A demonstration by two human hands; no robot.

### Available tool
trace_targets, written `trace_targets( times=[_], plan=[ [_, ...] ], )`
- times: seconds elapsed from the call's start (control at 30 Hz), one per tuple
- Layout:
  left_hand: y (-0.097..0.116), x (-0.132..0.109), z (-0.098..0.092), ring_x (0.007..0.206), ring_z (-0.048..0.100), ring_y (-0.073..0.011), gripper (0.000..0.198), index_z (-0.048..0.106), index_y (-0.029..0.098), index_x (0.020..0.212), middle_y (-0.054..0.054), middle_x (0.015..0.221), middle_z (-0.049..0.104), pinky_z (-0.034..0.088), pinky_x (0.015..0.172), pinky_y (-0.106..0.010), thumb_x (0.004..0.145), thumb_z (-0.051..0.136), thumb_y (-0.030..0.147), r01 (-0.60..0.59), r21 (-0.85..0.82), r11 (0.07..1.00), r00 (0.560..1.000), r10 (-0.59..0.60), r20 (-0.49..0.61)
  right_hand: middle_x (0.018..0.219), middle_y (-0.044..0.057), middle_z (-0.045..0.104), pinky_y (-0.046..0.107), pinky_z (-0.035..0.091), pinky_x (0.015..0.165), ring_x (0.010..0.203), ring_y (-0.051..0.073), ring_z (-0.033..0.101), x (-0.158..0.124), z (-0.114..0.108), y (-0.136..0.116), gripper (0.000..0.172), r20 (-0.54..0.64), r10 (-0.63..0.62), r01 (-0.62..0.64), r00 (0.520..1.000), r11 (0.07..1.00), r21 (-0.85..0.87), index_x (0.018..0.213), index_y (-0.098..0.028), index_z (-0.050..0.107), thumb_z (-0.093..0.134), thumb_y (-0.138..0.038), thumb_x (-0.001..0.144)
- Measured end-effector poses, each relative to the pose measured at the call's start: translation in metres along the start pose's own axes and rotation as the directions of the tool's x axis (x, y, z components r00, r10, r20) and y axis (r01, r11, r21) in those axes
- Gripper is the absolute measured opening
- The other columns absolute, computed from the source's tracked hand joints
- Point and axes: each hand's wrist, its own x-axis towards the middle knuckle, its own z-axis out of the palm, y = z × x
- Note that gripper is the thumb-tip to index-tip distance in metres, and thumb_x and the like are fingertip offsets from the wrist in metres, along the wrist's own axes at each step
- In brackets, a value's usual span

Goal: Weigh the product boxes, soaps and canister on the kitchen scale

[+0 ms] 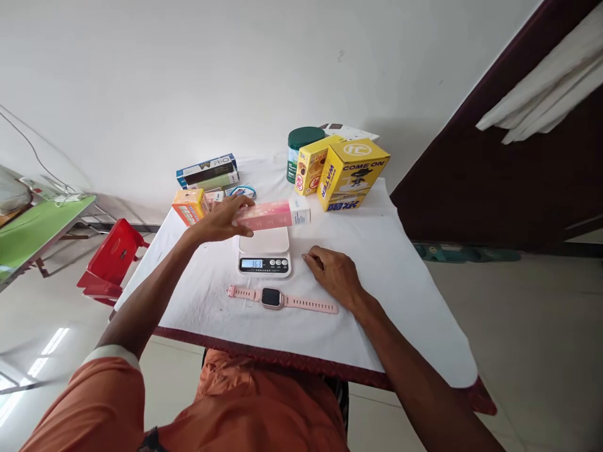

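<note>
My left hand grips the left end of a long pink and white box, fingers behind it and thumb in front. The box lies level over a white digital kitchen scale whose display is lit and seems to read 363. Whether the box touches the weighing plate I cannot tell. Right of the scale, my right hand rests on the white cloth with its fingers curled; anything inside them is hidden. A smartwatch with a pink strap lies stretched out in front of the scale.
At the back right stand a dark green-lidded tub, a smaller yellow box and a larger yellow box. Back left are a blue and black box and an orange box. A red chair stands left of the table.
</note>
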Motion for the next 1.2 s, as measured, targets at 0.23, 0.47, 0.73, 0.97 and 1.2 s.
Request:
trace_targets(
  times=[0.23,0.47,0.73,0.97,1.2],
  plan=[
    [-0.006,-0.014,0.022,0.126,0.051,-0.0347,0.052,0.052,0.024,0.127,-0.011,0.128,0.056,0.034,0.112,-0.056,0.083,0.077,0.033,0.096,0.123,0.988,0.995,-0.099,0.021,0.07,0.004,0.067,0.028,0.032,0.061,0.062,0.018,0.057,0.0,0.0,0.0,0.036,0.002,-0.002,0.002,1.0,1.0,-0.01,0.075,-0.023,0.059,0.045,-0.044,0.101],
    [-0.017,-0.021,0.028,0.125,0.051,-0.0342,0.046,0.053,0.027,0.133,-0.01,0.126,0.056,0.038,0.112,-0.057,0.092,0.068,0.041,0.077,0.076,0.994,0.997,-0.078,0.012,0.069,0.004,0.066,0.029,0.032,0.062,0.061,0.017,0.055,0.0,0.001,0.001,0.036,-0.004,0.002,-0.002,1.0,1.0,-0.017,0.073,-0.023,0.055,0.046,-0.044,0.101],
    [-0.02,-0.034,-0.014,0.135,0.051,-0.0315,0.076,0.046,0.028,0.148,-0.012,0.145,0.05,0.044,0.116,-0.049,0.086,0.072,0.065,0.06,-0.099,0.993,0.955,-0.086,-0.284,0.069,0.004,0.066,0.029,0.032,0.061,0.06,0.017,0.054,0.0,-0.002,-0.002,0.037,0.005,0.012,-0.012,1.0,1.0,-0.016,0.074,-0.023,0.055,0.043,-0.044,0.101],
    [-0.008,-0.025,-0.003,0.137,0.048,-0.0342,0.08,0.044,0.029,0.149,-0.012,0.145,0.051,0.041,0.117,-0.053,0.084,0.075,0.064,0.054,-0.035,0.998,0.972,-0.061,-0.227,0.068,0.004,0.067,0.029,0.034,0.061,0.059,0.018,0.055,0.0,-0.002,-0.001,0.038,0.007,0.005,-0.004,1.0,1.0,-0.025,0.075,-0.023,0.06,0.043,-0.046,0.101],
    [0.005,0.006,0.039,0.129,0.053,-0.0361,0.053,0.054,0.022,0.136,-0.014,0.133,0.061,0.04,0.111,-0.056,0.091,0.069,0.047,0.044,0.144,0.989,0.996,-0.055,0.075,0.066,0.004,0.065,0.03,0.034,0.06,0.058,0.017,0.054,-0.001,-0.001,0.001,0.041,0.014,-0.002,0.002,1.0,1.0,-0.014,0.075,-0.023,0.057,0.041,-0.048,0.102]
  ],
)
